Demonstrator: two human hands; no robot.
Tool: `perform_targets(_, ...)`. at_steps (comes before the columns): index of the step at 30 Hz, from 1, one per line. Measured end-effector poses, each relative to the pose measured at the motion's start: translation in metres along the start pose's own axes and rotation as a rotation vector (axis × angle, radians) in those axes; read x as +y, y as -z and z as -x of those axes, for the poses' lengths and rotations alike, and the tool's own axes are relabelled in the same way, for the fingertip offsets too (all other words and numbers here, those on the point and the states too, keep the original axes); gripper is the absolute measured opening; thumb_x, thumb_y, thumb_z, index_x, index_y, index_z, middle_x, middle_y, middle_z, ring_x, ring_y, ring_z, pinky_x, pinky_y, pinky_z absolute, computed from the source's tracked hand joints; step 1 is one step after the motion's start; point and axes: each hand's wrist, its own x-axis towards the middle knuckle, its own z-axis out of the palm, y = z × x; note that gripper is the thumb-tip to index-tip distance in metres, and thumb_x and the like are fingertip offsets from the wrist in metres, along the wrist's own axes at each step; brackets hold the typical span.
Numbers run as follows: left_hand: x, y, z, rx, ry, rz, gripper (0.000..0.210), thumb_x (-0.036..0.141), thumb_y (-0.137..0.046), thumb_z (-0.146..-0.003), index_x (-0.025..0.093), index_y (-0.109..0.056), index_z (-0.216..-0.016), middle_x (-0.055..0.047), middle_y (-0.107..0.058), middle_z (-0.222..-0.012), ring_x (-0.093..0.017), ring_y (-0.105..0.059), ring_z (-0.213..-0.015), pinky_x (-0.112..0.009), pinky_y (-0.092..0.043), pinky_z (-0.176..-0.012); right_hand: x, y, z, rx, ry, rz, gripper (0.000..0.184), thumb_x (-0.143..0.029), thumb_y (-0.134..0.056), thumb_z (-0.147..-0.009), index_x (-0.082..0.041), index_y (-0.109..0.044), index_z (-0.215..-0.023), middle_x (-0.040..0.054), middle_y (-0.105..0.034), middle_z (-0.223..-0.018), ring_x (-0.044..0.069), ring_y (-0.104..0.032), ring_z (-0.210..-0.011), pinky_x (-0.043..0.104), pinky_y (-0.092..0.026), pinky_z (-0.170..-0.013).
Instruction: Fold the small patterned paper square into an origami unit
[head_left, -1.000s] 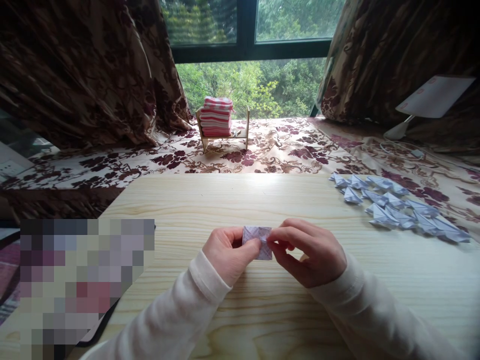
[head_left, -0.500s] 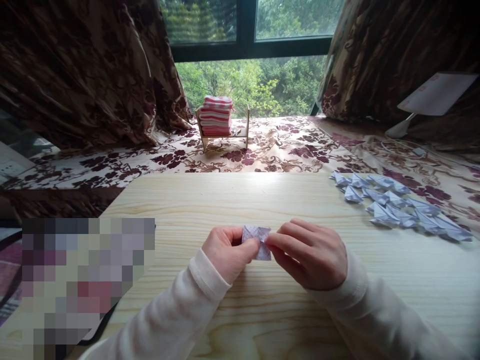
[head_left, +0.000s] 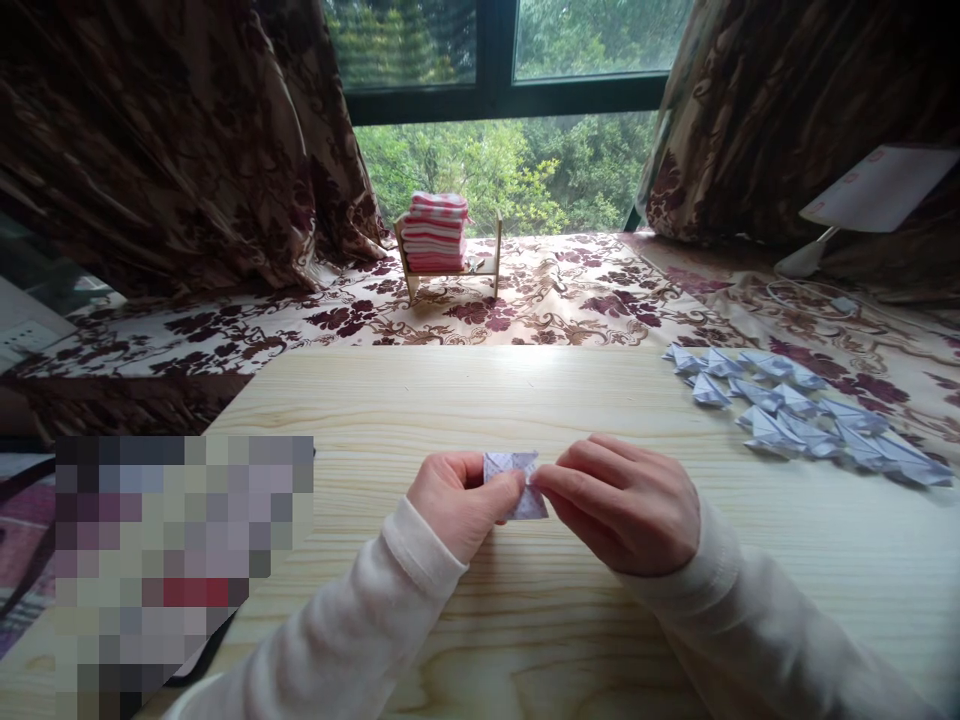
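A small folded piece of patterned, pale lilac paper (head_left: 531,503) is held above the wooden table (head_left: 420,400). My left hand (head_left: 459,498) grips it from the left, the thumb lying across its face and the fingers behind. At the paper's right edge, my right hand (head_left: 626,505) pinches with thumb and index finger; its other fingers are curled. Several folded white paper pieces (head_left: 780,430) with pointed tips lie in loose rows at the table's far right.
Beyond the table, a small wooden rack (head_left: 498,255) holds a stack of pink and white cloths (head_left: 435,235) on a floral cover. A white lamp (head_left: 877,190) stands at the right, its cord (head_left: 806,305) on the cover. A blurred-out patch (head_left: 180,560) covers the left side.
The folded paper has tilted slightly, its lower right corner now reaching further right. Both hands keep their hold with small finger shifts. The whole view has moved slightly.
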Motion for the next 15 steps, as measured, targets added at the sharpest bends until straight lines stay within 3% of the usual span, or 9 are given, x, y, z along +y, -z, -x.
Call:
perform_targets(2, 0.0, 0.0, 0.0, 0.026, -0.02, 0.041, 0.014, 0.025, -0.064, -0.06, 0.012, -0.07, -0.06, 0.001, -0.062, -0.05, -0.009, -0.051, -0.05, -0.02, -0.041, -0.052, 0.0, 0.0, 0.0, 0.014, -0.117, -0.1, 0.013, -0.014, -0.051, -0.083, -0.019, -0.062, -0.089, 0.0021, -0.06, -0.071, 0.012, -0.049, -0.06, 0.024, -0.039, -0.055)
perform_targets(5, 0.0, -0.001, 0.0, 0.05, -0.08, 0.046, 0.015, 0.024, -0.065, -0.062, 0.011, -0.072, -0.065, -0.002, -0.068, -0.059, -0.012, -0.058, -0.057, -0.023, -0.046, -0.058, -0.005, -0.003, -0.002, 0.059, -0.454, -0.338, 0.012, -0.022, -0.052, -0.084, -0.017, -0.063, -0.082, 0.0007, -0.058, -0.067, 0.009, -0.049, -0.055, 0.022, -0.041, -0.052)
perform_targets(8, -0.002, 0.0, 0.0, 0.011, -0.111, 0.018, 0.017, 0.024, -0.064, -0.065, 0.011, -0.073, -0.071, -0.004, -0.071, -0.066, -0.016, -0.063, -0.064, -0.024, -0.05, -0.062, -0.013, -0.009, -0.004, 0.033, -0.71, -0.535, 0.028, -0.034, -0.048, -0.086, -0.017, -0.061, -0.068, -0.001, -0.052, -0.056, 0.009, -0.045, -0.049, 0.022, -0.037, -0.047)
perform_targets(11, -0.003, 0.001, 0.001, -0.025, -0.134, -0.024, 0.016, 0.023, -0.063, -0.067, 0.011, -0.072, -0.072, -0.003, -0.071, -0.066, -0.017, -0.064, -0.067, -0.024, -0.05, -0.063, -0.018, -0.015, -0.003, 0.014, -0.845, -0.689, 0.03, -0.041, -0.053, -0.082, -0.016, -0.059, -0.065, -0.0017, -0.051, -0.053, 0.009, -0.043, -0.049, 0.023, -0.035, -0.046)
perform_targets(15, -0.003, 0.0, 0.002, -0.019, -0.15, -0.052, 0.016, 0.023, -0.062, -0.068, 0.011, -0.072, -0.07, -0.003, -0.07, -0.064, -0.017, -0.064, -0.065, -0.024, -0.05, -0.061, -0.018, -0.02, 0.0, 0.051, -0.881, -0.783, 0.028, -0.041, -0.057, -0.078, -0.016, -0.057, -0.064, -0.0021, -0.051, -0.054, 0.01, -0.044, -0.051, 0.024, -0.034, -0.048)
